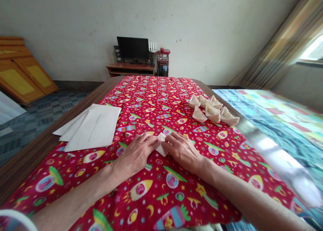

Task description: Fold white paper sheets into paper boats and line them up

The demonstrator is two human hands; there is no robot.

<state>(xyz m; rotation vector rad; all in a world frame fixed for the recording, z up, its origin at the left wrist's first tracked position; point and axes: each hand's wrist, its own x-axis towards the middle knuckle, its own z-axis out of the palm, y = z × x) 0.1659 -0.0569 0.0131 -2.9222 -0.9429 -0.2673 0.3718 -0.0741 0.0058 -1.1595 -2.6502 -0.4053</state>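
Note:
Between my hands, at the middle of the red cloth, lies a small folded piece of white paper [162, 148]. My left hand [141, 147] has its fingers pressed together on the paper's left edge. From the other side my right hand [180, 148] grips the right edge, fingers bent over it. Parts of the paper are hidden under the fingertips. To the right stand several folded paper boats [212, 112], some nested in stacks. Over on the left, a fanned pile of paper sheets [98, 128] lies flat.
A red patterned cloth [141, 190] covers most of the wooden table [84, 105]. Beyond its far end are a monitor [133, 48] and speakers on a desk. A bed [282, 123] adjoins on the right; a wooden cabinet [27, 69] stands far left.

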